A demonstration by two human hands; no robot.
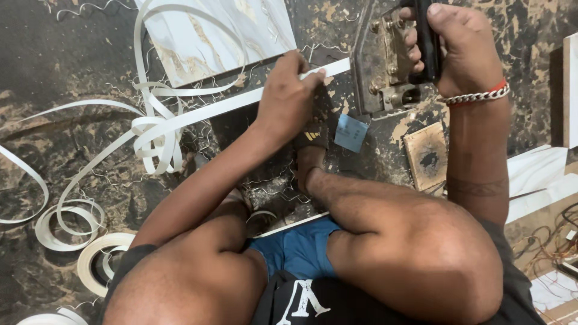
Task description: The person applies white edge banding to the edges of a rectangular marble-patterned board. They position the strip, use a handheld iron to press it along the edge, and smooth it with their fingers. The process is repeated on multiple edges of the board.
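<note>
sitting on a dark, glue-stained floor (72, 54), the person works with knees drawn up and both arms reaching forward. a marbled white panel (211, 36) lies at the top, partly under loose loops of white edge band (150, 129) that trail left across the floor to flat coils (66, 225) near the left knee. one straight run of the band passes from the loops up to a metal tool (385, 66) at top centre. the left hand (289, 99) rests on this run just before the tool, fingers closed down on the strip and pinching it. the right hand (451, 45) is wrapped shut around the tool's black handle (428, 42); a chain bracelet (478, 95) sits on that wrist. a burnt wooden block (427, 155) and a small blue tag (351, 132) lie below the tool. judged from the long slack length lying loose, most of the band has yet to go through the tool; thin curled shavings (271, 180) near the feet suggest some trimming is done.
</note>
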